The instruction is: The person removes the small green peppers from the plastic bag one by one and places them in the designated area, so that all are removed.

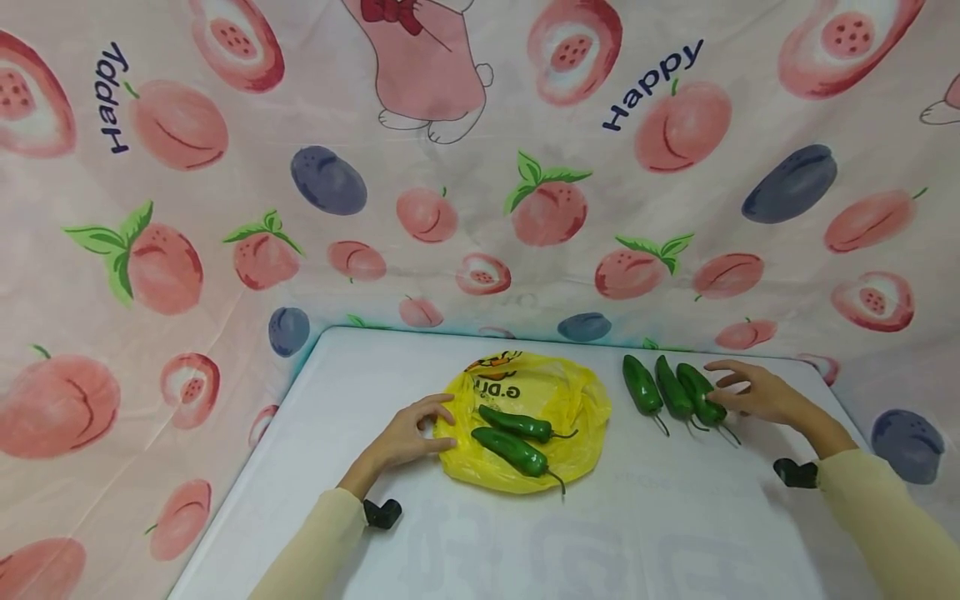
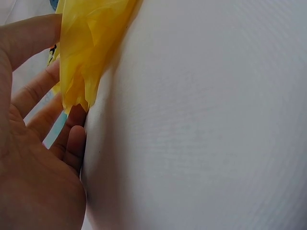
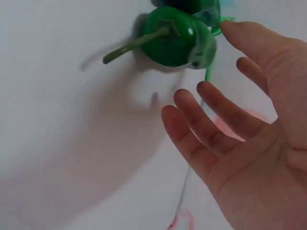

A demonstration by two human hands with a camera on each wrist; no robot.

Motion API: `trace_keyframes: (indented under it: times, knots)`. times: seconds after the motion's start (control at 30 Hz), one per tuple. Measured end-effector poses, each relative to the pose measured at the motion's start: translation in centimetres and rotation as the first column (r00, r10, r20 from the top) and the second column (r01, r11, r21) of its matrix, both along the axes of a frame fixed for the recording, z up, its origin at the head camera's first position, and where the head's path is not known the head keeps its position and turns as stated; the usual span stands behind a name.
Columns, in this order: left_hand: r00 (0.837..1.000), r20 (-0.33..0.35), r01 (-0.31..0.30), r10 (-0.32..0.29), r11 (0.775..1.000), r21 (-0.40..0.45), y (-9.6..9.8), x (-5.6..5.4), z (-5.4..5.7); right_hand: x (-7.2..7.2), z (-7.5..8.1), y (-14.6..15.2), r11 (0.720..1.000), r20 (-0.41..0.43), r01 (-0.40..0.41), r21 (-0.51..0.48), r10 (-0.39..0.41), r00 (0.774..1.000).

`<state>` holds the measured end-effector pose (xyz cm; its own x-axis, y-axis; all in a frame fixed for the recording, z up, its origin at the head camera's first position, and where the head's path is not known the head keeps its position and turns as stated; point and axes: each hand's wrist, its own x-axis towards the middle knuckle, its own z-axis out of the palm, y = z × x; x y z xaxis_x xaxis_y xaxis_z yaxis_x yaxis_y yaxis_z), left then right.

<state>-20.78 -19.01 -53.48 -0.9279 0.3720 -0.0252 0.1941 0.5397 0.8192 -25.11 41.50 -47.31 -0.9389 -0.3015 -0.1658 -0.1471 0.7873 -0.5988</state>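
Observation:
A yellow plastic bag (image 1: 555,375) with black print lies flat on the table, and two green peppers (image 1: 513,452) rest on top of it. At the bag's left edge is my left hand (image 1: 408,429), thumb and fingers spread apart, fingertips right at the plastic. The left wrist view shows the bag's edge (image 2: 84,52) hanging in front of some fingers. Three more green peppers lie in a row to the right of the bag. Beside the rightmost pepper (image 1: 701,396) is my right hand (image 1: 761,396), its fingers relaxed and apart, the thumb close to the pepper (image 3: 168,40).
The white table (image 1: 637,533) meets a fruit-printed cloth (image 1: 480,167) along its back edge and sides. Each wrist carries a small black device, one by the left sleeve (image 1: 311,542), one by the right sleeve (image 1: 877,508).

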Motion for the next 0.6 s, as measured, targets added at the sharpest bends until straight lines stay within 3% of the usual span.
trace_keyframes:
  times: [0.33, 0.6]
  knots:
    - [1.0, 0.001, 0.007, -0.007, 1.0, 0.015, -0.2, -0.2, -0.1, 0.5, 1.7, -0.8, 0.999, -0.099, 0.015, 0.035, -0.011, 0.995]
    - [1.0, -0.007, 0.014, -0.013, 1.0, 0.027, -0.2, -0.1, -0.2, 1.3, 2.0, -1.3, 0.999, -0.151, 0.026, 0.043, -0.02, 0.988]
